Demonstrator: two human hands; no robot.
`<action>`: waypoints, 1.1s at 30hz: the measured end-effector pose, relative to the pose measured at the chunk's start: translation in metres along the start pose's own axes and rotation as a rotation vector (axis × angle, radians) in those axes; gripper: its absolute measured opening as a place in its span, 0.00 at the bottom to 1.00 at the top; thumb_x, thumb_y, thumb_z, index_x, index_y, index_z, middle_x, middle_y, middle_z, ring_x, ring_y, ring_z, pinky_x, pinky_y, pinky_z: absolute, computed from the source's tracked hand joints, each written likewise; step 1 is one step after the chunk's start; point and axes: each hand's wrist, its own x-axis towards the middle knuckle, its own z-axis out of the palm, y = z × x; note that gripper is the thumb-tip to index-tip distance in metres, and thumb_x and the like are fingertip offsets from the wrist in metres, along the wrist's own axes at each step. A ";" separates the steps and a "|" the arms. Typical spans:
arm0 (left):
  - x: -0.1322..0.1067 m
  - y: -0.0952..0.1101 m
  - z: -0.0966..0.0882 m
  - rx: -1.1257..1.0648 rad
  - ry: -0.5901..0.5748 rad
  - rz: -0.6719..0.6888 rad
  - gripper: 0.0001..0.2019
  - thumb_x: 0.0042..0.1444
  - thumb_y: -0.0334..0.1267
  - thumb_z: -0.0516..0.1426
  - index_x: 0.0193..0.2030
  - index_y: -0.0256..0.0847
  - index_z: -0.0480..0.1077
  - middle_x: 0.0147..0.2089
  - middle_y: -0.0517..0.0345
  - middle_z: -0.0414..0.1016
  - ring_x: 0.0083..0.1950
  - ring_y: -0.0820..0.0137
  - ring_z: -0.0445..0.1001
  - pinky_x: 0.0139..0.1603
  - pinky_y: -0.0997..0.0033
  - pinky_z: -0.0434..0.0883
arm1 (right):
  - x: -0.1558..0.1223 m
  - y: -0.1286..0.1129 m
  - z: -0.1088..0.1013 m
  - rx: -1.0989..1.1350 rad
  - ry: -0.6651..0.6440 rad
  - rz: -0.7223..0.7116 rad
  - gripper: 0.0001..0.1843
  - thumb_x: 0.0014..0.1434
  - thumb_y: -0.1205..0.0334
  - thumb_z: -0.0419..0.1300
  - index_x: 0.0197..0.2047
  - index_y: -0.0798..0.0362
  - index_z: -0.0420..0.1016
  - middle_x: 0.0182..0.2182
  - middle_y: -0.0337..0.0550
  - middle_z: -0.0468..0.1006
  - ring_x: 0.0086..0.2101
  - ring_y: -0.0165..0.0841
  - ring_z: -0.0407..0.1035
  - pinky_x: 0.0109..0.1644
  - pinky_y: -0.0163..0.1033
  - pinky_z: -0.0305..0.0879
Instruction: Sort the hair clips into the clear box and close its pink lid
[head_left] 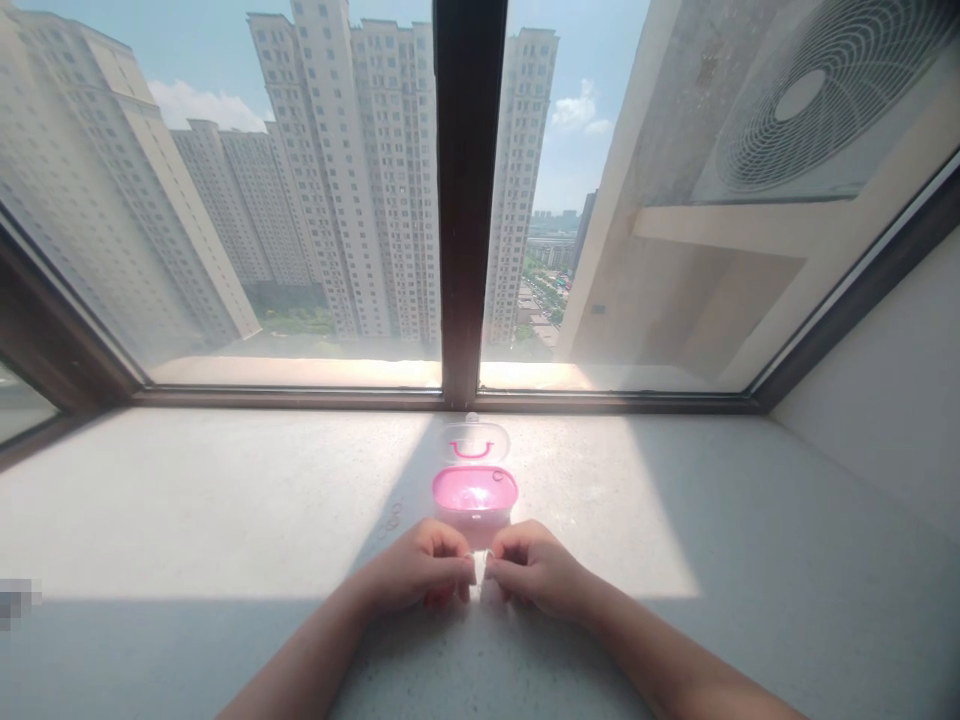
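Whitish item (489,556) is pinched above a windowsill (225,500) (partly sunlit).

The left hand (429,562) and the right hand (537,565) are near to each other, with a narrow gap between their fingertips (469,570). In each hand, the thumb (510,573) and the index finger (514,540) make a pinch, and the other fingers (441,596) curl below (they are partly hidden). Behind the hands, the bare left forearm (319,640) and right forearm (667,642) spread outward.
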 end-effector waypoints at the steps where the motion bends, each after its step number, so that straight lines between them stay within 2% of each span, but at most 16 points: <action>1: 0.000 0.000 0.000 0.002 -0.012 0.003 0.14 0.51 0.46 0.58 0.26 0.34 0.72 0.22 0.59 0.71 0.18 0.78 0.61 0.20 0.77 0.56 | 0.000 0.001 0.001 0.011 0.004 0.004 0.12 0.52 0.61 0.60 0.21 0.56 0.68 0.15 0.36 0.71 0.14 0.22 0.58 0.17 0.28 0.51; 7: -0.001 0.001 -0.001 -0.010 -0.001 -0.009 0.14 0.51 0.45 0.59 0.27 0.34 0.72 0.24 0.58 0.74 0.18 0.78 0.61 0.20 0.77 0.57 | 0.002 0.002 0.002 0.057 0.016 0.041 0.11 0.51 0.59 0.61 0.22 0.56 0.68 0.15 0.35 0.71 0.14 0.23 0.58 0.17 0.28 0.51; 15: 0.000 -0.001 -0.001 -0.015 0.017 0.001 0.12 0.50 0.44 0.58 0.27 0.35 0.69 0.20 0.62 0.68 0.19 0.77 0.62 0.20 0.77 0.58 | 0.002 0.001 0.002 0.038 0.018 0.036 0.14 0.52 0.56 0.62 0.22 0.55 0.68 0.15 0.35 0.71 0.15 0.24 0.60 0.17 0.29 0.52; 33: 0.003 -0.004 -0.004 -0.013 -0.006 0.010 0.14 0.51 0.46 0.59 0.29 0.33 0.71 0.25 0.56 0.74 0.22 0.75 0.67 0.22 0.76 0.63 | 0.007 0.007 0.001 0.044 0.038 -0.014 0.10 0.50 0.60 0.60 0.22 0.55 0.67 0.15 0.34 0.71 0.14 0.24 0.60 0.17 0.29 0.54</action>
